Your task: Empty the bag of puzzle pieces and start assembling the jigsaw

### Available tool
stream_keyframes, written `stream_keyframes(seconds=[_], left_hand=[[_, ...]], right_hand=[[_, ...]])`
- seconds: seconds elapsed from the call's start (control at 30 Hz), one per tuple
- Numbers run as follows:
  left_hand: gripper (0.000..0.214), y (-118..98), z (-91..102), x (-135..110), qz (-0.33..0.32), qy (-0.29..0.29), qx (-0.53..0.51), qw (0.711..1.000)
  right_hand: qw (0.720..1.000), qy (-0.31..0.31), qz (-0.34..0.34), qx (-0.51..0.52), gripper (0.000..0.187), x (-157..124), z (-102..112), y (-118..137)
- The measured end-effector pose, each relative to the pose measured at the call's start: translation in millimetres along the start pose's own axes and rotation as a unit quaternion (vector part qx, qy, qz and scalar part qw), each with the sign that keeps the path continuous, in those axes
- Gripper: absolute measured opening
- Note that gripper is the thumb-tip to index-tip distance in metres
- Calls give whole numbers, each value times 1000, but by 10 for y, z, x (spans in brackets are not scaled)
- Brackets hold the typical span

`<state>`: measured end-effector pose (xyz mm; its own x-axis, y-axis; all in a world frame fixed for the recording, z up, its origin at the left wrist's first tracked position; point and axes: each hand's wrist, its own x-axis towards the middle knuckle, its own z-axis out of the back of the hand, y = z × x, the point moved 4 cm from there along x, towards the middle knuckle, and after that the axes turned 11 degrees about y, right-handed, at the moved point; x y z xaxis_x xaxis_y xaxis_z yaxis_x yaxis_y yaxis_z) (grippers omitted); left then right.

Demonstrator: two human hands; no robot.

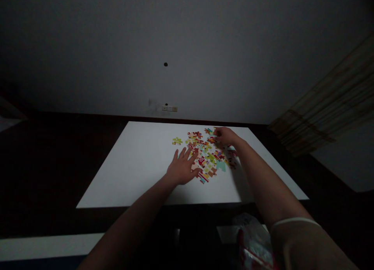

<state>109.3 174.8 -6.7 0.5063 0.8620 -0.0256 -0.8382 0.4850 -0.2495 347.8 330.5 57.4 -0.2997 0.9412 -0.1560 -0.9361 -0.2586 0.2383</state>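
A loose heap of jigsaw puzzle pieces lies a little right of centre on the white surface, mostly red, yellow and orange with touches of teal. They look like thin pressed card: probably light and stiff, though the tabs could bend or fray if forced. Lying flat on a smooth board, they would likely be easiest to take by pinching their edges, or by sliding one clear of the heap first. A lone yellow-green piece sits apart at the heap's 9 o'clock, and a pale teal piece lies at its 4 o'clock edge.

The left hand is open, palm down with fingers spread, resting on the heap's 7 o'clock edge and gripping nothing. The right hand is curled at the 1 o'clock edge, with its fingertips among the pieces; I cannot tell whether it has one pinched.

The white surface sits on a dark table. A socket plate marks the grey wall at 12 o'clock, a woven blind hangs at 2 o'clock, and a crumpled plastic bag lies at 5 o'clock.
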Motion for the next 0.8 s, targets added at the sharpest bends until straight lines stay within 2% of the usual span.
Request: stream_keyframes(seconds=[0.1,0.2,0.27,0.33,0.37,0.43,0.5,0.57,0.67,0.73,0.8], left_hand=[[74,-18,10,-1,-5,-2,-19,1000],[74,-69,72,-18,-29,-28,-55,998],[57,-85,146,-73,-62,-58,-90,992],[28,-6,241,-186,-67,-99,-124,985],[19,81,294,-266,-50,-122,-135,982],[17,335,406,-458,14,-169,-134,976],[15,606,513,-645,62,-196,-105,973],[16,825,577,-769,79,-189,-64,977],[35,987,557,-821,42,-149,-30,988],[39,1031,496,-804,30,-132,-23,991],[38,1073,439,-774,46,-131,-21,990]], right_hand=[[997,-59,7,40,16,-102,41,128],[977,-158,14,145,25,-148,-73,574],[969,-130,67,197,26,-117,-287,1060],[965,-70,113,225,26,-76,-517,1556],[964,-33,126,232,27,-59,-623,1771],[962,4,145,230,28,-44,-764,2097],[963,16,172,205,28,-51,-845,2301],[966,14,192,172,26,-65,-901,2398],[972,-18,185,144,26,-59,-925,2355],[975,-47,161,143,28,-29,-871,2193],[979,-68,122,147,30,12,-756,1915]])
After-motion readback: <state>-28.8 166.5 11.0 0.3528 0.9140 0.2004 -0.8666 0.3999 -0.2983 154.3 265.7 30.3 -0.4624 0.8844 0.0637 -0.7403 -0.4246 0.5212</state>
